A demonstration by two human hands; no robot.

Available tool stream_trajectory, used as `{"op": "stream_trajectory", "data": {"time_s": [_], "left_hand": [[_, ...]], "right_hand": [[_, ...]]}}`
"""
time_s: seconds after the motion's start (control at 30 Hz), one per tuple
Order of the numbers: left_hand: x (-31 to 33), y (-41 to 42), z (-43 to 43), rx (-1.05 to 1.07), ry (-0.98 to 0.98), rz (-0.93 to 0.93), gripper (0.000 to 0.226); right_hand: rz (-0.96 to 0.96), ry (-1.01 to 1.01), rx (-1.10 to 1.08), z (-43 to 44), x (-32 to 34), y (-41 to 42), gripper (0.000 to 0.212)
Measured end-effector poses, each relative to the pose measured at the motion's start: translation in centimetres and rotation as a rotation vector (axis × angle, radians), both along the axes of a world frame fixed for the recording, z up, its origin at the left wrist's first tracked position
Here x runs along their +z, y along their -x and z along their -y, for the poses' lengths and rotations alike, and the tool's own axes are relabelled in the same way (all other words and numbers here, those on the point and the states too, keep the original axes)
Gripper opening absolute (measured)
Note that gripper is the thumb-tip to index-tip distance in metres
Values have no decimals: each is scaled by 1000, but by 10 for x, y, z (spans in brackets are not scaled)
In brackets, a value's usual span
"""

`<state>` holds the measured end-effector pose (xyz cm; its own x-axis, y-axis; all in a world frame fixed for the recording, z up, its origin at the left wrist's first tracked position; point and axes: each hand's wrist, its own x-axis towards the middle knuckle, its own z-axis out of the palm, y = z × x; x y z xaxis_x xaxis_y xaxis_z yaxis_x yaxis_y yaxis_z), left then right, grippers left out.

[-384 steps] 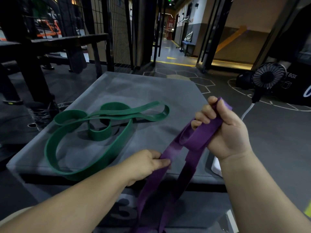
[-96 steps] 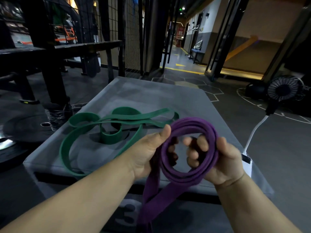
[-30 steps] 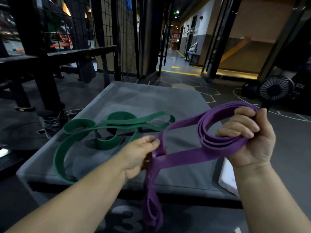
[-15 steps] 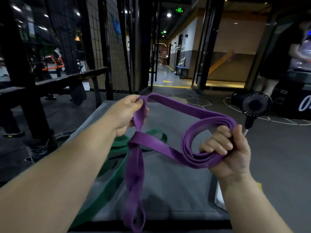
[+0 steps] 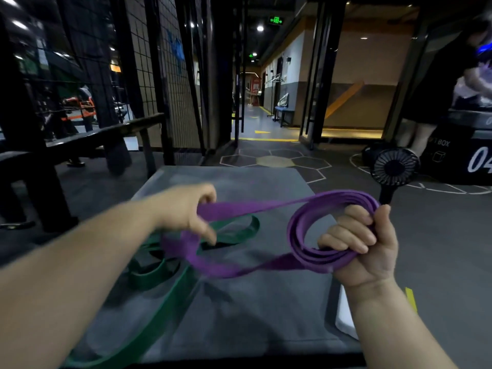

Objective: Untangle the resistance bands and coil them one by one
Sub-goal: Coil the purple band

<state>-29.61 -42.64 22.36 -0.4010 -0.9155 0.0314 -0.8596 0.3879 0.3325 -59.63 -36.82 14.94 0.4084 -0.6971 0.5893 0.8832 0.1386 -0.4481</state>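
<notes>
Your purple band (image 5: 316, 258) is partly wound into a flat ring of several layers, gripped in your right hand (image 5: 364, 243). Its loose length runs left through the air to your left hand (image 5: 186, 209), blurred, then loops back underneath. The green band (image 5: 170, 296) lies uncoiled in overlapping loops on the grey pad (image 5: 253, 310), left of centre.

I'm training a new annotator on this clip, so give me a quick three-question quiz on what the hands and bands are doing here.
1. True or false: the right hand grips the coiled loops of the purple band.
2. Which hand holds the band's straight stretch, away from the coil? A) left hand B) right hand C) neither
3. Fill in: the band lying on the grey box is ___.
Key: 1 true; 2 A; 3 the green band.
</notes>
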Motion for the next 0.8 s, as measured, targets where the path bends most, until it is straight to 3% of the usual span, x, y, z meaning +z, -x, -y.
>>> {"op": "stream_trajectory", "data": {"time_s": [0.03, 0.2, 0.37, 0.47, 0.53, 0.63, 0.8], "left_hand": [[-24, 0, -3, 11, 4, 9, 61], [-102, 3, -30, 172, 206, -332, 45], [-136, 1, -43, 108, 428, -388, 27], [-140, -4, -38, 10, 495, -365, 38], [-144, 0, -40, -44, 437, -350, 42], [-155, 15, -46, -82, 201, -386, 30], [-154, 24, -53, -94, -7, -430, 81]], "right_hand": [[-3, -2, 14, -1, -1, 0, 35], [-38, -9, 21, -4, -5, 1, 33], [-12, -19, 67, -6, -3, 2, 32], [-5, -9, 89, -9, -1, 0, 31], [9, -20, 107, -10, 1, -1, 30], [24, -48, 86, -8, -1, -3, 32], [67, -159, 36, 2, -9, 0, 38]]}}
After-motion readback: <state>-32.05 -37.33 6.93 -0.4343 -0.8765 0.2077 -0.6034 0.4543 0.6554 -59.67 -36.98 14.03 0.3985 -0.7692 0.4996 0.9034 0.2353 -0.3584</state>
